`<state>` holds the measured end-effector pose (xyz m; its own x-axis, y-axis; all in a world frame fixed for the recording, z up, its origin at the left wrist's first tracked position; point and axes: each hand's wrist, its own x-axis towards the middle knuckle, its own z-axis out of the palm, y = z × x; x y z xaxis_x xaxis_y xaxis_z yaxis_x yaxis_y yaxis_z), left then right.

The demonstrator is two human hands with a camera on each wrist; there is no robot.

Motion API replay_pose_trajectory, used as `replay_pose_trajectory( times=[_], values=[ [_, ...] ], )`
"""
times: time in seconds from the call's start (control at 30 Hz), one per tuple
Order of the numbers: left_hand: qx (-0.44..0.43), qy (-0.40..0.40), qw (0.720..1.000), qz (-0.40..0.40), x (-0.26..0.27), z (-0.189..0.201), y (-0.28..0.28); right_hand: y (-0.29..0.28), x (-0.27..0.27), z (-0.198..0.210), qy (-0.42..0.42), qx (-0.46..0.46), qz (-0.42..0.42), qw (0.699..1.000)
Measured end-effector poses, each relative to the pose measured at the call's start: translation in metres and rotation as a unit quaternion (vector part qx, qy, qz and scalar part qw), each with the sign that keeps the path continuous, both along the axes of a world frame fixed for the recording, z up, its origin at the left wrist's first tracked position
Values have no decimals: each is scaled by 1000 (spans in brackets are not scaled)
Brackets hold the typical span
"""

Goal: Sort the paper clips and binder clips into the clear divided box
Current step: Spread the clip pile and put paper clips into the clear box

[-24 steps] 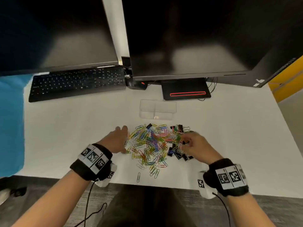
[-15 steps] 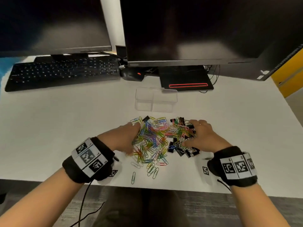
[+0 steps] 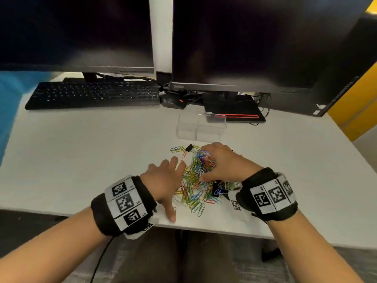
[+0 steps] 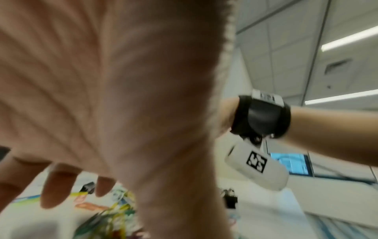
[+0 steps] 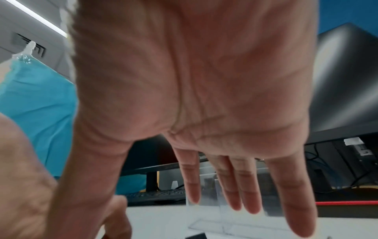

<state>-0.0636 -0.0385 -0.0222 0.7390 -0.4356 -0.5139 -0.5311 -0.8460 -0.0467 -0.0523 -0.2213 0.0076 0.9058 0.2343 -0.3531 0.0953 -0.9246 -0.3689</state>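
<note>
A white table (image 3: pixel 85 152) with clips and desk things on it.
A heap of colored paper clips (image 3: pixel 195 180) lies near the front edge, with black binder clips (image 3: pixel 219 189) mixed in on its right side. The clear divided box (image 3: pixel 201 127) sits just behind the heap. A black keyboard (image 3: pixel 91 94), a mouse (image 3: pixel 172 101) and two dark screens stand at the back.

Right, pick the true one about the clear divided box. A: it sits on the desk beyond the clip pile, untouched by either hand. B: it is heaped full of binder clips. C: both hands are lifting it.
A: the clear divided box stands beyond the clip pile, clear of both hands.
</note>
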Motion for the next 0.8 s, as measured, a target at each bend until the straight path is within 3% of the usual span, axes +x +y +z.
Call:
replay_pose_trajectory(
  times=[0.2, 0.3, 0.5, 0.63, 0.8],
  values=[
    [-67, -119, 988, 74, 28, -3, -11, 12, 14, -5, 20, -23, -16, 999],
    [-128, -127, 979, 92, 51, 7, -8, 11, 23, -9, 46, -44, -10, 998],
    [-246, -219, 937, 115, 100, 23, 1, 9, 29, -21, 49, -69, 51, 995],
    [-281, -213, 925, 142, 124, 18, 3, 6, 32, -25, 17, -67, 69, 995],
    [-286, -185, 933, 119, 140, 7, 0, 3, 37, -24, -13, -60, 55, 997]
  ],
)
